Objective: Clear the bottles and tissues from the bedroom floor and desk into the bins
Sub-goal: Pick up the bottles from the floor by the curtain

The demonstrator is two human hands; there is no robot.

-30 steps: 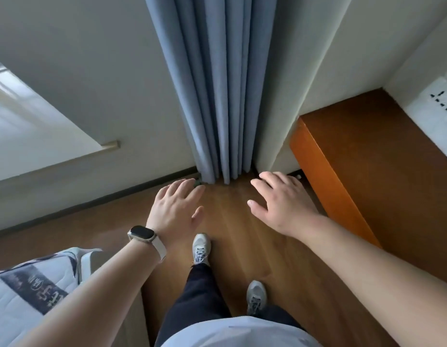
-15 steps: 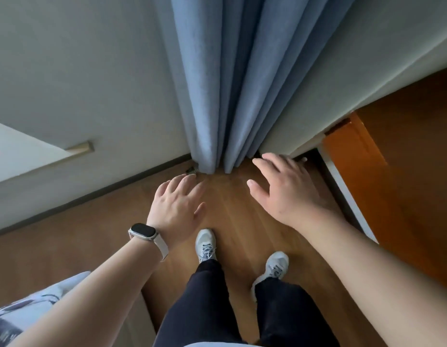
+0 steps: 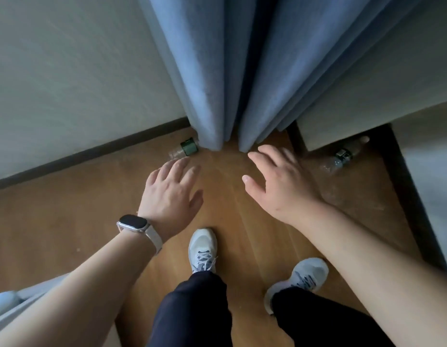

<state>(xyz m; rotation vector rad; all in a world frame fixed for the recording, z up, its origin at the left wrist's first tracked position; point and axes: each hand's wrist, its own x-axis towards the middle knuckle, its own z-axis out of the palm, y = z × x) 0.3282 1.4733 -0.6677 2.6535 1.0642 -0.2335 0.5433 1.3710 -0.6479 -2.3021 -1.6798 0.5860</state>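
Now, closest to me, my front shoe (image 3: 202, 246) is planted on the wooden floor (image 3: 67, 221) at six o'clock, and above it both arms reach ahead. My left hand (image 3: 171, 194), with the watch (image 3: 133, 222) on its wrist, hovers palm down, fingers straight and lightly fanned, holding nothing. My right hand (image 3: 280, 186) is likewise empty, fingers spread wide and thumb out. Just past the left fingertips, at about eleven o'clock, the green-labelled bottle (image 3: 186, 148) lies on its side near the skirting, one end hidden by the hem of the blue curtain (image 3: 217, 71). Farther off, at about two o'clock from my right hand, a second bottle (image 3: 341, 157) lies on its side in the dark gap at the foot of a pale panel (image 3: 367, 116), its pale cap end pointing away. No bin is in view. I judge the step in hand to be picking up the nearer bottle. I should lower the left hand, keep clear of the curtain fold and wrap fingers and thumb round the label band. A thin, empty-looking bottle may roll under the cloth if I nudge it first. The right hand can then reach in low for the other.
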